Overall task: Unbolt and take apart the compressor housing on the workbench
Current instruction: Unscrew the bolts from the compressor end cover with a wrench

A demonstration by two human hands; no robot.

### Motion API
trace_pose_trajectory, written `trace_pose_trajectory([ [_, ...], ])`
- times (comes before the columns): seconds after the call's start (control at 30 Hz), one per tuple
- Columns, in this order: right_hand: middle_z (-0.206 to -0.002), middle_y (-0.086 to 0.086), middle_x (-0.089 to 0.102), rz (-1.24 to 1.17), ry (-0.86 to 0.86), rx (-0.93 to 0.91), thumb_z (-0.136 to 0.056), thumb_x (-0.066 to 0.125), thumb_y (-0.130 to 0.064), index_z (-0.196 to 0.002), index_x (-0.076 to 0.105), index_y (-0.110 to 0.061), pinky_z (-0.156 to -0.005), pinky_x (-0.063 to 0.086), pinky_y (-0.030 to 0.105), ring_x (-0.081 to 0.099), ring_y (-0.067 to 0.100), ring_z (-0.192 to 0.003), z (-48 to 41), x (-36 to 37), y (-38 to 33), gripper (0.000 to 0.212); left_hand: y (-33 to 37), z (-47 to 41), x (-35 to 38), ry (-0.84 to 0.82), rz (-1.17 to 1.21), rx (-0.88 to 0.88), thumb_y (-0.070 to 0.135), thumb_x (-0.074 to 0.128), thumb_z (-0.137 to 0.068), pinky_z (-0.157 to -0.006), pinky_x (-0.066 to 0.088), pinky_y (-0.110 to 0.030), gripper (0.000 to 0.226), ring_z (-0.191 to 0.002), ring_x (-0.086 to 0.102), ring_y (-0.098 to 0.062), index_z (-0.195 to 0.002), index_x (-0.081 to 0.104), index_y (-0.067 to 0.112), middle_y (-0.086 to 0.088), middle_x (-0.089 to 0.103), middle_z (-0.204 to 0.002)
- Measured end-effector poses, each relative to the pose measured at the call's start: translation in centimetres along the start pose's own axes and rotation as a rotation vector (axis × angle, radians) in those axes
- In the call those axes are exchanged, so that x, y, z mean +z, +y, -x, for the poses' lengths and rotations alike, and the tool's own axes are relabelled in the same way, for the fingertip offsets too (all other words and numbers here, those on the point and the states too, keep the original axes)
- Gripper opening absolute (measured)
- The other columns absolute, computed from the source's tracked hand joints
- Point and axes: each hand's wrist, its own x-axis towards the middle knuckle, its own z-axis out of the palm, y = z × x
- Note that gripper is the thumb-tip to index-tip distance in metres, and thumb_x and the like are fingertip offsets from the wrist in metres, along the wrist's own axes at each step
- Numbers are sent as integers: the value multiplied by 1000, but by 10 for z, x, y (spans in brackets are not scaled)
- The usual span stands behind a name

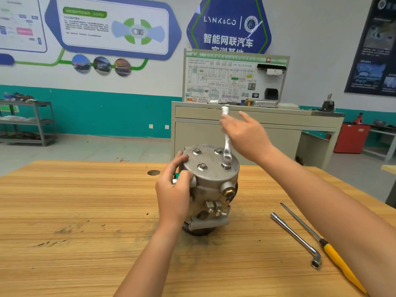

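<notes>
The grey metal compressor [211, 185] stands upright on the wooden workbench [85, 211], its round bolted cover facing up. Three bolt heads show bare on the cover [202, 167]. On the front-right bolt stands a shiny wrench [226, 151], nearly upright and blurred. My left hand [173, 189] grips the left edge of the cover and housing, fingers curled round it. Above the cover, my right hand [246, 133] holds the upper part of the wrench, with the index finger sticking up free.
An L-shaped socket wrench [297, 236] and a yellow-handled screwdriver [334, 254] lie on the bench at the right. A beige cabinet with a wiring display board [235, 125] stands behind the bench. A metal shelf cart [27, 123] is at the far left.
</notes>
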Motion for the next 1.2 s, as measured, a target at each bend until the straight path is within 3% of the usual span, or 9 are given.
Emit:
trace_pose_trajectory([
  [0.07, -75, 22, 67, -84, 156, 287, -89, 52, -6, -85, 64, 8, -70, 50, 42, 64, 34, -64, 6, -14, 3, 19, -1, -1, -7, 27, 20, -17, -6, 45, -87, -97, 45, -56, 40, -118, 54, -10, -97, 66, 27, 26, 58, -112],
  [0.17, -72, 18, 60, -275, 172, 629, -99, 35, -17, -102, 54, 4, -57, 34, 34, 56, 36, -65, 20, -41, 7, 28, -3, -1, -11, 43, 15, -21, -5, 45, -87, -99, 46, -53, 40, -117, 54, -9, -97, 65, 28, 25, 59, -112],
  [0.3, -49, -1, 45, -275, -42, 443, -96, 39, -10, -134, 40, -8, -41, 27, 25, 43, 17, -39, 54, -81, -21, 38, -4, 4, -6, 36, 2, -2, -5, 47, -88, -101, 45, -47, 41, -122, 53, -15, -95, 64, 32, 28, 57, -111],
  [0.5, -59, -6, 38, 61, -516, 365, -94, 35, -14, -144, 7, -35, -41, 25, 27, 37, 15, -51, 89, -98, -46, 61, -4, 11, 8, 29, -22, 27, -3, 49, -88, -99, 45, -54, 39, -124, 50, -13, -99, 62, 33, 29, 52, -114],
  [0.7, -58, -4, 32, 215, -622, 394, -88, 35, -3, -145, 5, -35, -38, 19, 25, 28, 15, -46, 78, -110, -48, 72, -6, 10, 6, 43, -15, 41, 2, 49, -87, -101, 44, -52, 37, -125, 49, -10, -99, 62, 34, 26, 53, -117],
  [0.9, -69, -2, 41, 240, -664, 292, -87, 38, 1, -147, 0, -17, -39, 18, 28, 50, 20, -66, 69, -114, -64, 73, -8, 9, 4, 57, -13, 22, 21, 46, -72, -102, 44, -45, 34, -124, 49, -7, -100, 64, 30, 23, 55, -120],
  [1.0, -80, 7, 42, 272, -674, 294, -87, 37, 1, -147, -3, -11, -37, 16, 28, 50, 23, -64, 78, -115, -83, 72, -4, 6, 3, 34, 4, 12, 18, 47, -74, -102, 45, -30, 31, -124, 49, -6, -97, 64, 30, 27, 55, -115],
  [1.1, -66, 2, 39, 396, -582, 327, -84, 52, -6, -141, 32, -6, -35, 16, 19, 40, 19, -44, 92, -108, -71, 60, -2, 3, 3, 1, 15, -12, 0, 49, -86, -99, 45, -53, 32, -122, 51, -10, -100, 66, 24, 28, 55, -114],
  [1.2, -51, 5, 52, 295, -110, 240, -88, 53, -22, -92, 72, -6, -35, 32, 21, 47, 20, -36, 108, -79, -31, 24, -1, 1, 4, -10, 54, -40, -7, 47, -86, -99, 44, -54, 38, -120, 54, -11, -97, 67, 24, 22, 58, -117],
])
